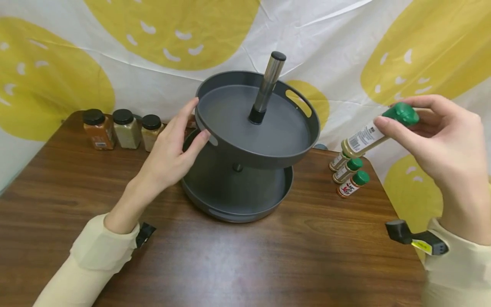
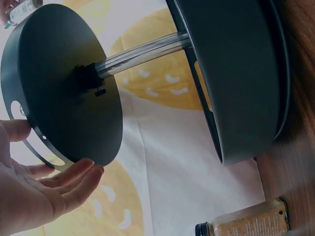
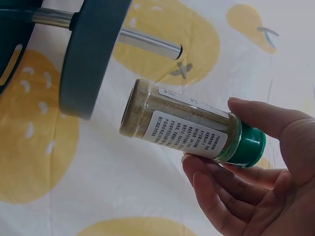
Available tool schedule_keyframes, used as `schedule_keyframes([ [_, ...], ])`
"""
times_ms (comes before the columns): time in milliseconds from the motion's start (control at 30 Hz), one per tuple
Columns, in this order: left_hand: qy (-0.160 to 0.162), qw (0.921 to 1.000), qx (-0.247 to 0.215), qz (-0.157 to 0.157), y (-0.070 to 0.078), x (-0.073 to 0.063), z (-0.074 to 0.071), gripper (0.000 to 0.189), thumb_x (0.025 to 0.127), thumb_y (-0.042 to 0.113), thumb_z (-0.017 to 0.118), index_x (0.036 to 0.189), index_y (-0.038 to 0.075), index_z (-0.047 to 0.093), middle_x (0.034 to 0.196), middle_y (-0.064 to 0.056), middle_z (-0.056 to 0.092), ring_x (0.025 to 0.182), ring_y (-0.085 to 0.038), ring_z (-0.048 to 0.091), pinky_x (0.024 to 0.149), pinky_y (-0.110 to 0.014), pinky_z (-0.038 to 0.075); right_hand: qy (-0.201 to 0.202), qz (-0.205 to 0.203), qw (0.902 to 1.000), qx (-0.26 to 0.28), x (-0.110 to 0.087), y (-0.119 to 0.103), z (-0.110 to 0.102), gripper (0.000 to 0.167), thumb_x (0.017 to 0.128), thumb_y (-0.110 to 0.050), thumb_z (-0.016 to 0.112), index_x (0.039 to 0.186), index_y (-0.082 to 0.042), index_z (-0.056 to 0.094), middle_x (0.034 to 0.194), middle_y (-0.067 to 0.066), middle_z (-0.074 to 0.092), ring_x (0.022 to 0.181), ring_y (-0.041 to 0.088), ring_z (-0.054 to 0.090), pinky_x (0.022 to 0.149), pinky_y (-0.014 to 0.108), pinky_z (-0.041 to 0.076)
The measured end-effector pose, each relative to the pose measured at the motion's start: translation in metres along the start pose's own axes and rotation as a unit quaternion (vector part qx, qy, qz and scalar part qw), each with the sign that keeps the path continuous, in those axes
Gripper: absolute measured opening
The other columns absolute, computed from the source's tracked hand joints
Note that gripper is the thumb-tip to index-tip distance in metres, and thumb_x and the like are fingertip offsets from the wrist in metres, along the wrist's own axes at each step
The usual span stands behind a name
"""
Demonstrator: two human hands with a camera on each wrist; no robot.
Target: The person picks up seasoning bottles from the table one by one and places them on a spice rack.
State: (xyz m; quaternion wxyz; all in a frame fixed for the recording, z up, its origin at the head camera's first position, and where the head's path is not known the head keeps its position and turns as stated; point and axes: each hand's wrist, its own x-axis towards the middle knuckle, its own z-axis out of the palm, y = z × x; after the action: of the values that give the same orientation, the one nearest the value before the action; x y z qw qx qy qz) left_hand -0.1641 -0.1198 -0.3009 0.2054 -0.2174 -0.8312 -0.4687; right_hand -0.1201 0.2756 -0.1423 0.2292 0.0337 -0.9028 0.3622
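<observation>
My left hand [image 1: 172, 147] rests against the near left side of the upper tray [image 1: 234, 111] of a dark grey two-tier stand, thumb beside a handle slot and fingers spread along the wall. From below, the left wrist view shows the fingers [image 2: 81, 184] at the tray's edge. A steel post [image 1: 268, 81] rises through the tray. To the right, my right hand [image 1: 441, 136] holds a clear spice bottle [image 3: 182, 120] by its green cap [image 3: 248, 145], thumb on one side and fingers on the other. The bottle is tilted, its base toward the stand, with tan powder inside.
The stand's lower tray [image 1: 238, 209] sits on the wooden table [image 1: 326, 256]. Three green-capped spice bottles [image 1: 347, 175] stand right of it, below the held one. Black-lidded jars [image 1: 126, 130] line the back left. A lemon-print cloth [image 1: 326, 38] hangs behind.
</observation>
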Motion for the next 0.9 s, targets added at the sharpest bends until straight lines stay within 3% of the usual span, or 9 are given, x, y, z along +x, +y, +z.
schedule_keyframes([
  [333,-0.002,1.0000,0.001,0.001,0.000,0.000,-0.001,0.065,0.104,0.025,0.056,0.160,0.012,0.027,0.156,-0.014,0.039,0.133,-0.032,0.048,0.111,-0.050,0.037,-0.015,-0.060,0.9980,0.010,0.010,-0.036,0.008,0.030,0.081,-0.013,0.086,0.108,-0.012,0.073,0.084,-0.010,0.073,0.071,0.003,0.069,0.058,0.012,0.045],
  [533,0.000,1.0000,0.001,0.003,0.000,0.000,0.000,0.064,0.104,0.025,0.056,0.160,0.012,0.027,0.156,-0.014,0.040,0.131,-0.031,0.049,0.110,-0.050,0.037,-0.034,-0.079,0.9961,0.017,0.015,-0.058,0.017,0.033,0.080,-0.016,0.088,0.107,-0.004,0.072,0.087,-0.001,0.073,0.076,0.008,0.069,0.067,0.014,0.049],
  [900,0.003,1.0000,0.002,0.001,0.000,-0.001,0.000,0.064,0.105,0.026,0.056,0.160,0.012,0.027,0.153,-0.014,0.043,0.130,-0.031,0.050,0.110,-0.051,0.036,-0.080,-0.090,0.9925,0.019,0.022,-0.082,0.034,0.033,0.081,-0.024,0.087,0.106,-0.008,0.073,0.085,-0.001,0.073,0.078,0.011,0.067,0.071,0.018,0.048],
])
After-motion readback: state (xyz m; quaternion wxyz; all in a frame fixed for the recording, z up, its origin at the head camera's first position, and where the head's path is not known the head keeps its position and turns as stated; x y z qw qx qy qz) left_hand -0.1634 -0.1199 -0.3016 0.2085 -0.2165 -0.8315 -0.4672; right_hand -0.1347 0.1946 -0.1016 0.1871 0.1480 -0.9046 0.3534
